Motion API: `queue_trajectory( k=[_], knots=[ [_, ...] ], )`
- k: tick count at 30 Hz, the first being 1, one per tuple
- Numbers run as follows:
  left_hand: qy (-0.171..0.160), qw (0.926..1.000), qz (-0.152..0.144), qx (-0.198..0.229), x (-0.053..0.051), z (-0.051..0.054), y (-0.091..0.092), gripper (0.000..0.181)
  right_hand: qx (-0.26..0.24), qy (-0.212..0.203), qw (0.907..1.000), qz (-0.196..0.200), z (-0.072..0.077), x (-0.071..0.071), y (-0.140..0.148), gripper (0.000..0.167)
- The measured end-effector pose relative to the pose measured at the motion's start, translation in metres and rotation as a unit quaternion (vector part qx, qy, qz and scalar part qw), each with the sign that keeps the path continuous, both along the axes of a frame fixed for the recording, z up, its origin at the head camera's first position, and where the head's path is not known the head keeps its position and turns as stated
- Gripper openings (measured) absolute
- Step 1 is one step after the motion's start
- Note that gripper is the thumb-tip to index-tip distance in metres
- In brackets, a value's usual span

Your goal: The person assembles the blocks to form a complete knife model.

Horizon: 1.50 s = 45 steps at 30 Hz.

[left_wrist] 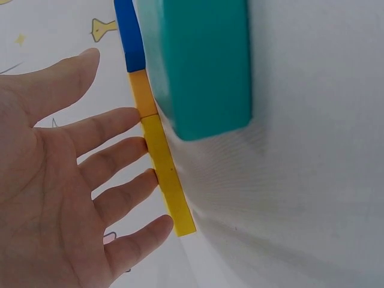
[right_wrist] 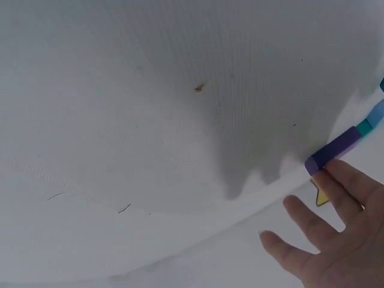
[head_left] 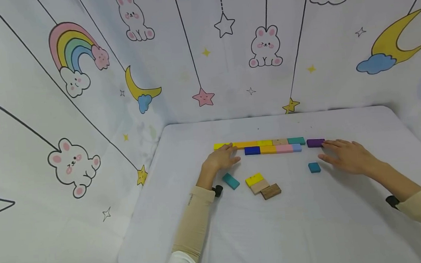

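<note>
Two rows of coloured blocks lie near the table's back edge. In the back row, a yellow block (left_wrist: 168, 174) has the fingertips of my left hand (head_left: 220, 159) against it, the fingers spread and nearly straight. An orange block (head_left: 246, 145) and a teal block (head_left: 296, 140) are in that row too. The front row runs from a dark blue block (head_left: 252, 150) to a light blue block (head_left: 296, 147). Just right of the rows sits a purple block (head_left: 315, 142); the extended fingertips of my right hand (head_left: 351, 157) touch its right end.
Nearer on the white table (head_left: 274, 232) lie a teal block (head_left: 231, 181), a yellow block (head_left: 254, 179), a beige block (head_left: 259, 186), a brown wooden block (head_left: 271, 191) and a small blue block (head_left: 314, 167). A patterned cloth wall (head_left: 228, 66) stands behind.
</note>
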<state>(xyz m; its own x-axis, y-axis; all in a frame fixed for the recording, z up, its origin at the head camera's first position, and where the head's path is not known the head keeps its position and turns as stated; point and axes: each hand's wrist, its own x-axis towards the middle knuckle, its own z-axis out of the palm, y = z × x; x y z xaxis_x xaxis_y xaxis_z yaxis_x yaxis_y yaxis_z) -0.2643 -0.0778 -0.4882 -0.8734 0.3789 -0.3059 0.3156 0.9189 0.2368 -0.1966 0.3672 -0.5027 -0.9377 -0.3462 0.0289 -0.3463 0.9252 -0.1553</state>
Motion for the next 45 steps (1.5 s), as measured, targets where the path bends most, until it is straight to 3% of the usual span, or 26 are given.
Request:
queue_trajectory(
  k=[30,45],
  knots=[
    [0.0,1.0,0.008,0.004,0.0,0.001,0.001,0.062,-0.03,0.016,0.9993,0.013,-0.001,0.032,-0.017,0.064],
    [0.003,1.0,0.005,0.001,0.001,0.0,0.001,0.062,-0.035,0.038,0.9983,0.029,-0.006,0.039,-0.026,0.061]
  ],
)
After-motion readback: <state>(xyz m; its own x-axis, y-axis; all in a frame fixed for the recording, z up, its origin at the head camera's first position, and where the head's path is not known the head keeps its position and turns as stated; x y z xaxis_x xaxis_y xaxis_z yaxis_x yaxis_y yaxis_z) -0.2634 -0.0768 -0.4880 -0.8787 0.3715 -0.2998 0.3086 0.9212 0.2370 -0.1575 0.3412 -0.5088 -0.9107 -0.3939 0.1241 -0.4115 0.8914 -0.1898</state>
